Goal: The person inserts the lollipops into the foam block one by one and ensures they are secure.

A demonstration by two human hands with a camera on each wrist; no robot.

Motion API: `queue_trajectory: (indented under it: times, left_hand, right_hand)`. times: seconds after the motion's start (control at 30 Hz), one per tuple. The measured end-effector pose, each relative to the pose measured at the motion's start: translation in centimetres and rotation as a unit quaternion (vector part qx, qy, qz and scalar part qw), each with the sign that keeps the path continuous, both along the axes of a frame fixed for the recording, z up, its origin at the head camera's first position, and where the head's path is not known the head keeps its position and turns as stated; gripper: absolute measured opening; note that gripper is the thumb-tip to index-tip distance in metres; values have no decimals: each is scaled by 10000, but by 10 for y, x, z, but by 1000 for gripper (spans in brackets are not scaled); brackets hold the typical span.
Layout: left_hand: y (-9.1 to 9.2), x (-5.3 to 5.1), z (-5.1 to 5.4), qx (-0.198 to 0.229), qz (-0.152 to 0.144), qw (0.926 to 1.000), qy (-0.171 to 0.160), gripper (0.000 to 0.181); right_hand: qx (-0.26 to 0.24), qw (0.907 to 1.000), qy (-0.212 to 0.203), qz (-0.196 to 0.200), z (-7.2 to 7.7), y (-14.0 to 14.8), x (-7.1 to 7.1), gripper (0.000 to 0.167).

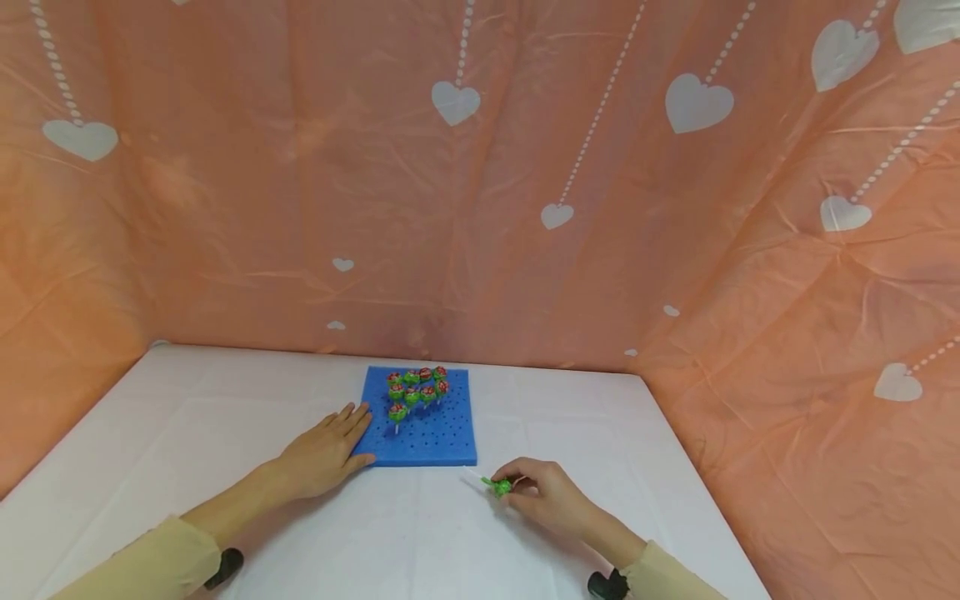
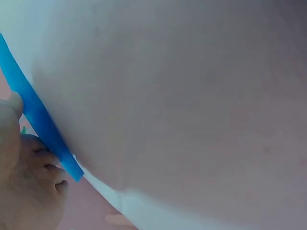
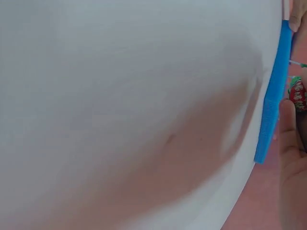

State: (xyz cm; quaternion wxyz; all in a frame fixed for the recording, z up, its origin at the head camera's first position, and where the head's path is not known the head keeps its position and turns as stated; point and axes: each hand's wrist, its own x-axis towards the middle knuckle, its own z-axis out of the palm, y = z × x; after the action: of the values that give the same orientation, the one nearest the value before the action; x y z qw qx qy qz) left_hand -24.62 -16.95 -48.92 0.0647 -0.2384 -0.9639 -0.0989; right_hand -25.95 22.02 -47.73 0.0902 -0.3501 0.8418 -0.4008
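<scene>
A blue foam board (image 1: pixel 438 446) with rows of small holes lies on the white table. Several lollipops (image 1: pixel 412 395) in red and green wrappers stand upright in its back half, sticks down in the holes. My left hand (image 1: pixel 322 454) rests against the board's left side, fingers stretched along the edge and thumb at the near corner. Just off the near right corner, my right hand (image 1: pixel 543 493) pinches a lollipop (image 1: pixel 501 487) by its wrapped head, the white stick pointing left to the board. In the right wrist view that lollipop's wrapper (image 3: pixel 297 96) shows red and green.
A white cloth (image 1: pixel 600 433) covers the table. An orange curtain (image 1: pixel 390 208) with white hearts hangs behind the table and along both sides. Dark bands (image 1: pixel 607 585) sit at both wrists.
</scene>
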Motion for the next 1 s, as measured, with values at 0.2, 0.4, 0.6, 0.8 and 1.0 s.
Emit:
queue_trajectory:
  times: [0.2,0.4,0.6,0.8,1.0]
  left_hand:
    - [1,1,2,1,-5,10000,-81,67]
    - [2,1,3,-76,22,9999,-86,66]
    - [2,2,5,-56,15,9999,-147,67]
    - [3,4,8,19,9,9998,-172,65]
    - [3,2,6,-19,11,9999,-148,66]
  right_hand:
    - [-393,9987,339,15,0,-10,-3,23]
    - [-592,9975,341,-162,2,-23,-5,24]
    - [-778,9957,492,-95,2,-37,-6,25]
    - [-1004,9923,728,-9,3,-50,-9,25]
    - [-1141,9893,903,68,2,-60,-12,23]
